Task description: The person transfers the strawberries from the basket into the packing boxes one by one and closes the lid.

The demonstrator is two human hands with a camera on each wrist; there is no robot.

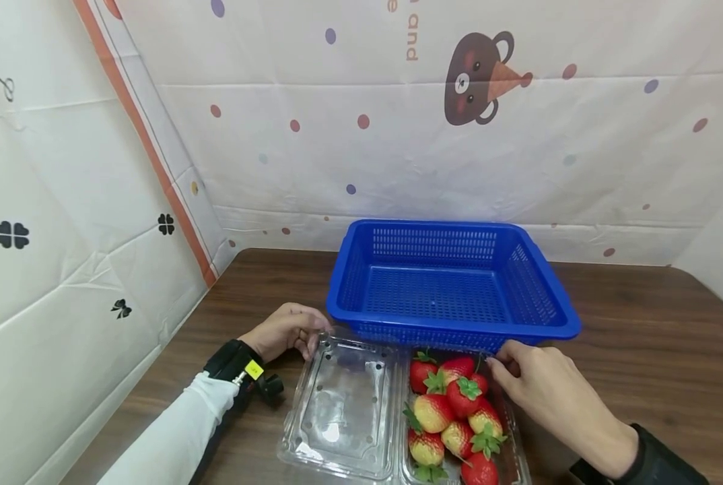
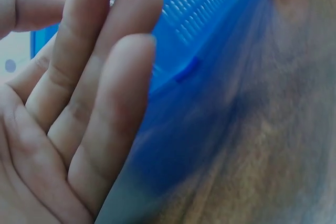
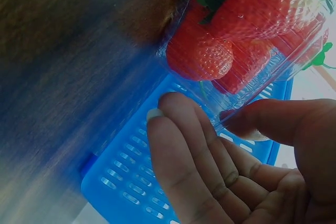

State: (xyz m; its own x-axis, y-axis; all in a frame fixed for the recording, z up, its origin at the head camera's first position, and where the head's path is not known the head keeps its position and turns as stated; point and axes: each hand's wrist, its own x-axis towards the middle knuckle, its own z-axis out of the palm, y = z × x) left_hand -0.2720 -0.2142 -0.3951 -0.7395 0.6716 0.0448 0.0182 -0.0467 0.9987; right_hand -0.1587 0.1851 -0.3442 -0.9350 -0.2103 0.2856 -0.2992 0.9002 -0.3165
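A clear plastic clamshell box lies unfolded on the table, its lid [image 1: 346,411] on the left and its base [image 1: 509,458] on the right. Red and yellowish strawberries [image 1: 434,412] with green leaves, artificial-looking, fill the base. At the lid's far left corner, my left hand [image 1: 289,331] pinches the edge; its fingers [image 2: 113,103] are partly curled in the left wrist view. My right hand [image 1: 549,387] holds the base's far right corner between thumb and fingers, as the right wrist view shows with the thumb [image 3: 273,121] on the rim.
Right behind the clamshell stands a blue perforated plastic basket [image 1: 431,296], with nothing in it. The brown wooden table [image 1: 640,323] is bordered at the back and left by a white printed cloth [image 1: 313,155].
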